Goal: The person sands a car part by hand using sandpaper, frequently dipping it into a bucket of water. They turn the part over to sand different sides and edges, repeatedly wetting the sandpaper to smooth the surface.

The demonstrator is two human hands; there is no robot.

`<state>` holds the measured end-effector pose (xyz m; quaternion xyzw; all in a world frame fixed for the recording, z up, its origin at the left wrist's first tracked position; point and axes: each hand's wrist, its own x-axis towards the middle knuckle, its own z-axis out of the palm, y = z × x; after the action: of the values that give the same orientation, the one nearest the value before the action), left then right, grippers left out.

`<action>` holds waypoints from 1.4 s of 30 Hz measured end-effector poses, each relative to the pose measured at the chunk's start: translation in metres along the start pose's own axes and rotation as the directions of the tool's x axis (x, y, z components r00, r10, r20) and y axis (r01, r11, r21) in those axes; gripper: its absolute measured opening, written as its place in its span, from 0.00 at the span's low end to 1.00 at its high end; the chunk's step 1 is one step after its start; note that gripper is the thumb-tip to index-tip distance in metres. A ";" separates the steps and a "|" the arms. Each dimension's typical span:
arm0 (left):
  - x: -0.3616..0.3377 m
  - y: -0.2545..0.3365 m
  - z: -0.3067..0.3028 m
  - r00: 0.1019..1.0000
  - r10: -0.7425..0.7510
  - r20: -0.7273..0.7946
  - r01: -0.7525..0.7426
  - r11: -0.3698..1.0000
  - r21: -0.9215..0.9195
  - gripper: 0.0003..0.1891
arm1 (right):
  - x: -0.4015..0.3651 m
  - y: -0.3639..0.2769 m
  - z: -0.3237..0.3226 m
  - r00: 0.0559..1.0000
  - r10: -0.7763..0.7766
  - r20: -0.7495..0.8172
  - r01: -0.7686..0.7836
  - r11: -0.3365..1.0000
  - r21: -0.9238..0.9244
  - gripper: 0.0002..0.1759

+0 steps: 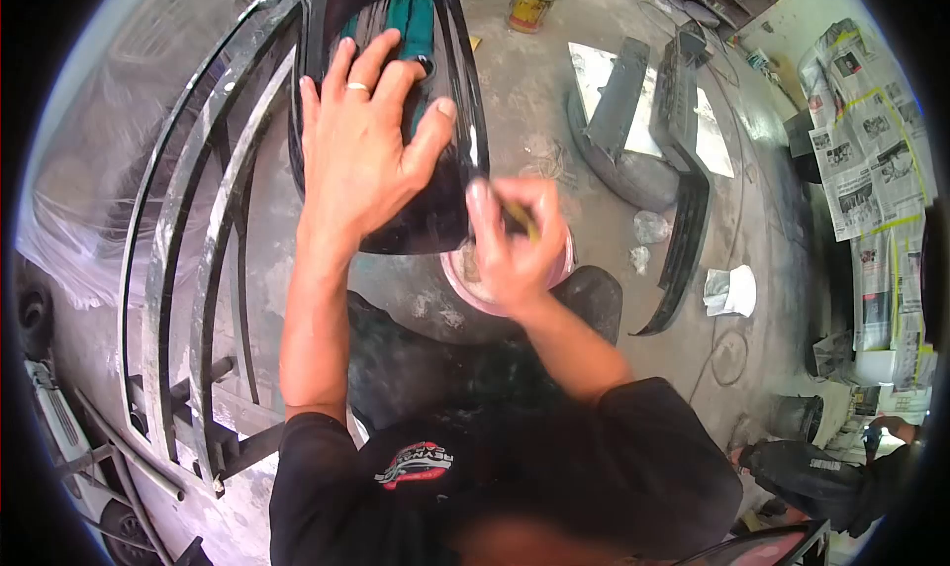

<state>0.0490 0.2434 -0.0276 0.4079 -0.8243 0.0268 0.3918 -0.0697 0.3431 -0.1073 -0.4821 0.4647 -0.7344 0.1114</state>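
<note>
Glossy black panel [445, 173], eleven o'clock: I'd steady it under that splayed left grip [368, 136], working lightly at its five o'clock, where the right grip [517, 247] pinches something yellowish [524, 221].

Vehicle body workshop: loose bumper parts [678, 111], taped newspaper sheets [859, 155], metal rack [158, 269].

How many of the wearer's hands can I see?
2: the left hand spread over the glossy black part, and the right hand by its lower right edge, curled round a small, mostly hidden object. Neither hand is hidden.
</note>
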 end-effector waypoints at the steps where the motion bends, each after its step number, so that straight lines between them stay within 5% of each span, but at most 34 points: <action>1: 0.000 -0.002 0.002 1.000 0.010 -0.020 -0.010 1.000 -0.008 0.22 | -0.016 0.013 -0.005 0.999 -0.045 -0.011 0.045 0.999 -0.009 0.11; 5: -0.004 -0.002 0.006 1.000 0.023 -0.009 -0.023 1.000 0.006 0.22 | 0.011 -0.003 -0.001 1.000 0.013 0.000 -0.012 0.994 -0.107 0.10; 7: -0.002 -0.001 0.003 1.000 0.015 -0.002 -0.015 1.000 0.009 0.22 | 0.022 -0.011 0.004 0.994 0.107 0.028 -0.108 0.993 0.048 0.09; 9: 0.002 -0.002 0.000 1.000 0.018 0.015 -0.018 1.000 0.003 0.22 | -0.006 0.007 -0.001 0.996 -0.089 -0.026 0.086 0.992 -0.089 0.09; 19: -0.002 -0.002 0.004 1.000 0.020 -0.008 -0.019 1.000 0.009 0.22 | -0.014 0.007 -0.004 0.996 -0.094 0.003 0.094 0.994 -0.062 0.10; 23: -0.003 0.000 0.005 1.000 0.029 -0.012 -0.029 1.000 -0.002 0.22 | 0.012 -0.009 -0.002 0.999 0.027 0.029 -0.024 0.995 -0.099 0.10; 26: -0.002 0.001 0.002 1.000 0.009 0.014 -0.009 0.999 0.047 0.20 | -0.020 0.010 -0.006 1.000 -0.005 -0.011 0.005 1.000 0.009 0.09; 30: -0.003 0.000 0.007 1.000 0.023 -0.003 -0.023 1.000 0.006 0.22 | 0.020 -0.002 0.000 0.997 -0.079 0.006 0.079 0.991 -0.106 0.10; 31: -0.001 0.000 0.005 1.000 0.022 -0.005 -0.022 1.000 -0.004 0.22 | 0.031 -0.012 0.006 0.999 0.035 0.030 -0.037 0.997 0.061 0.11; 33: 0.001 -0.001 0.002 0.999 0.032 0.024 -0.032 0.999 0.001 0.22 | 0.006 0.001 0.001 0.992 -0.120 -0.032 0.117 0.990 -0.079 0.11; 35: -0.002 0.001 0.006 0.999 0.032 0.026 -0.033 0.999 0.033 0.22 | -0.029 0.022 -0.012 0.999 -0.043 -0.007 0.043 0.999 -0.026 0.11; 42: -0.003 -0.001 0.004 0.998 0.053 0.045 -0.053 0.999 -0.003 0.21 | 0.041 -0.007 0.009 0.998 -0.049 -0.031 0.047 0.997 -0.057 0.11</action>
<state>0.0480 0.2436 -0.0326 0.3862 -0.8434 0.0273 0.3725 -0.0810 0.3169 -0.0761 -0.4840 0.4753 -0.7311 0.0725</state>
